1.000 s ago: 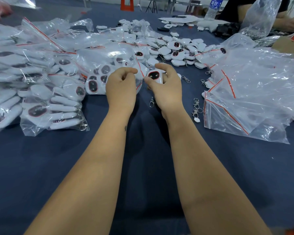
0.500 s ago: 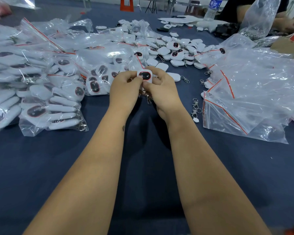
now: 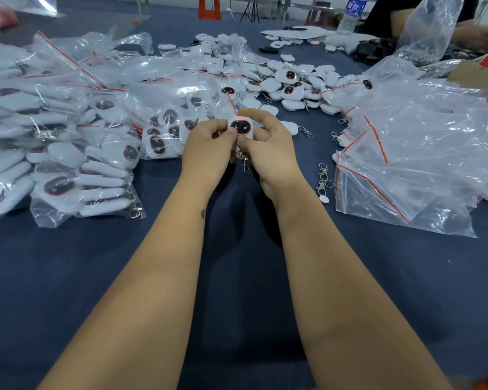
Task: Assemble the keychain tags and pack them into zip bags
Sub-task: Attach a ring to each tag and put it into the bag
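Pinching one white keychain tag (image 3: pixel 240 127) between them, the left hand (image 3: pixel 209 147) and right hand (image 3: pixel 268 153) hold it above the dark blue desk (image 3: pixel 96 277), fingers clamped on its edges. Filled zip bags (image 3: pixel 76 175) lie left, empty zip bags (image 3: pixel 412 164) right, loose tags (image 3: pixel 290 88) far.

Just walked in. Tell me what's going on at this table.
A person is putting together keychain tags at a dark blue cloth-covered table. Both hands hold one small white square tag with a dark oval face: the left hand pinches its left edge, the right hand cradles it, and a metal clasp dangles beneath. Filled clear zip bags with red seals are piled to the left, empty clear bags lie to the right, and loose white tags lie heaped beyond.
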